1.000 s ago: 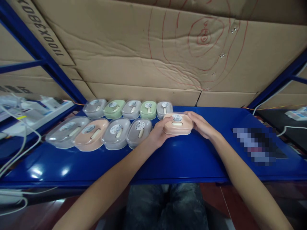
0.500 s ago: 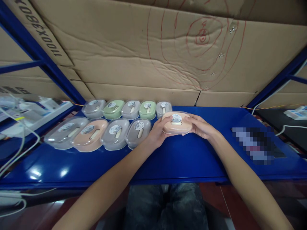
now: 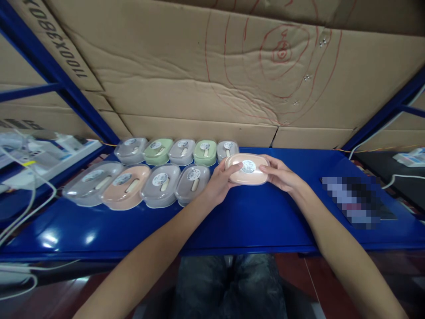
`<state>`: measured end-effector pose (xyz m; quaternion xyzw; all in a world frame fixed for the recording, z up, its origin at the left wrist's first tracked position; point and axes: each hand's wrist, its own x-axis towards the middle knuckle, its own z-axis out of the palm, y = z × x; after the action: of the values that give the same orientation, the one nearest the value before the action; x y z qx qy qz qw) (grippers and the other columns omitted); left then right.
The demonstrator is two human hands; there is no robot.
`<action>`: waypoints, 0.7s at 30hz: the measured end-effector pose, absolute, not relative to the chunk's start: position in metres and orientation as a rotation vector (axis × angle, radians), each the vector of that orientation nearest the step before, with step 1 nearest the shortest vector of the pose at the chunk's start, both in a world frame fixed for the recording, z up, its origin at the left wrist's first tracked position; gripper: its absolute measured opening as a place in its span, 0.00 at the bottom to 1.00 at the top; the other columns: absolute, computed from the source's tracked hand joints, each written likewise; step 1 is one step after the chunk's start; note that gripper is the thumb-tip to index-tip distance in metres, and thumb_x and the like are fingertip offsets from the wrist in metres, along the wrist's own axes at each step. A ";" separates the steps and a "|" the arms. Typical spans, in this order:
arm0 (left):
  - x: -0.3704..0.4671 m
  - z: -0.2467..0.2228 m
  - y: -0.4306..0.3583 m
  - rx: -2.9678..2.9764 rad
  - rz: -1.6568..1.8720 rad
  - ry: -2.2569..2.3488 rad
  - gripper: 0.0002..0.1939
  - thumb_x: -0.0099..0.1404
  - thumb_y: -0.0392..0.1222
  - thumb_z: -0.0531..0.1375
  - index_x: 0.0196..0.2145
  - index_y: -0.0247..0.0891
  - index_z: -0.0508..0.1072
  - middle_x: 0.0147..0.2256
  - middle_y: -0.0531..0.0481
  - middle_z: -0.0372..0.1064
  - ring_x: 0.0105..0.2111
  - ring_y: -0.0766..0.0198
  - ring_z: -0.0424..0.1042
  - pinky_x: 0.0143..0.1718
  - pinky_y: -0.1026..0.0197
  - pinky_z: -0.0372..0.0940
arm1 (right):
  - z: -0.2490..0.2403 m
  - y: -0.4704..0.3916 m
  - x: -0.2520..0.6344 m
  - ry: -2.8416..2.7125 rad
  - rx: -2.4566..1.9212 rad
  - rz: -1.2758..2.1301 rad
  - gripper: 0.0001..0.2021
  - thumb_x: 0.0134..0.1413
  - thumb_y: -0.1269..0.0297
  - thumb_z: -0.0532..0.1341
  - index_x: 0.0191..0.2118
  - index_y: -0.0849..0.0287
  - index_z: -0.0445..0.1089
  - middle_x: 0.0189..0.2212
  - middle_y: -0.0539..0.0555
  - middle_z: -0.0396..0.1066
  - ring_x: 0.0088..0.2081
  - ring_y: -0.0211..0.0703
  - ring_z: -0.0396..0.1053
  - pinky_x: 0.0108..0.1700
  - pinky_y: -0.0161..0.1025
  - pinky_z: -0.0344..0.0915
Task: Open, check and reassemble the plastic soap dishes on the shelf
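A pink oval plastic box (image 3: 248, 176) with a see-through lid and a round sticker is held in both hands above the table. My left hand (image 3: 222, 179) grips its left end, thumb on the lid beside the sticker. At the right end, my right hand (image 3: 279, 173) has its thumb on top and its fingers around the side, partly hidden. Left of my hands stand two rows of similar lidded boxes. The nearest ones are a grey box (image 3: 189, 195) in front and another grey box (image 3: 223, 155) behind; a green box (image 3: 206, 158) stands beside that one.
The boxes stand on a blue table (image 3: 259, 221) backed by a cardboard wall (image 3: 159, 102) with red rings drawn on it. A blurred-out dark flat item (image 3: 355, 201) lies at the right. Blue posts rise at both sides, and white cables (image 3: 40, 208) hang at the left.
The pink box has been tilted in my hands. Its white latch piece on the lid no longer shows, and the sticker has shifted slightly right. Both hands keep their grip.
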<state>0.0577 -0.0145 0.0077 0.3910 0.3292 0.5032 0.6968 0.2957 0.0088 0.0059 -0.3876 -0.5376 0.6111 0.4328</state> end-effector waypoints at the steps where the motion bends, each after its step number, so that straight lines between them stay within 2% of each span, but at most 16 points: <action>1: 0.057 0.008 -0.015 0.884 1.124 0.730 0.27 0.58 0.49 0.78 0.52 0.41 0.76 0.50 0.43 0.80 0.53 0.45 0.78 0.48 0.50 0.77 | 0.005 0.009 0.297 -1.359 -0.966 1.510 0.31 0.47 0.52 0.83 0.55 0.51 0.78 0.49 0.55 0.81 0.43 0.47 0.80 0.42 0.42 0.80; 6: 0.058 0.007 -0.017 0.954 1.172 0.661 0.29 0.56 0.46 0.79 0.52 0.42 0.76 0.47 0.47 0.79 0.49 0.54 0.78 0.45 0.59 0.72 | 0.009 0.007 0.301 -1.446 -0.926 1.428 0.34 0.45 0.51 0.83 0.57 0.49 0.76 0.52 0.55 0.80 0.48 0.51 0.79 0.45 0.44 0.79; 13: 0.058 0.016 -0.026 1.020 1.219 0.576 0.30 0.55 0.44 0.80 0.52 0.41 0.76 0.49 0.47 0.80 0.56 0.51 0.77 0.55 0.56 0.71 | 0.021 0.001 0.299 -1.530 -0.856 1.368 0.34 0.44 0.51 0.83 0.56 0.48 0.74 0.55 0.55 0.80 0.52 0.52 0.78 0.52 0.45 0.76; 17: 0.061 0.015 -0.026 1.011 1.217 0.598 0.30 0.55 0.45 0.80 0.53 0.42 0.77 0.49 0.48 0.80 0.58 0.50 0.77 0.58 0.54 0.71 | 0.019 0.002 0.303 -1.568 -0.894 1.341 0.34 0.45 0.48 0.82 0.57 0.47 0.74 0.55 0.55 0.79 0.52 0.54 0.77 0.49 0.45 0.77; 21: 0.064 0.010 -0.022 0.998 1.253 0.664 0.30 0.55 0.47 0.81 0.53 0.42 0.78 0.50 0.47 0.81 0.57 0.50 0.77 0.56 0.55 0.72 | 0.018 0.003 0.305 -1.543 -0.918 1.364 0.33 0.48 0.49 0.81 0.58 0.47 0.74 0.54 0.55 0.80 0.50 0.52 0.78 0.46 0.45 0.77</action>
<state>0.0640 -0.0223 0.0101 0.4386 0.2919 0.5511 0.6471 0.3054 0.0027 0.0175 -0.3678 -0.6181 0.5464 0.4290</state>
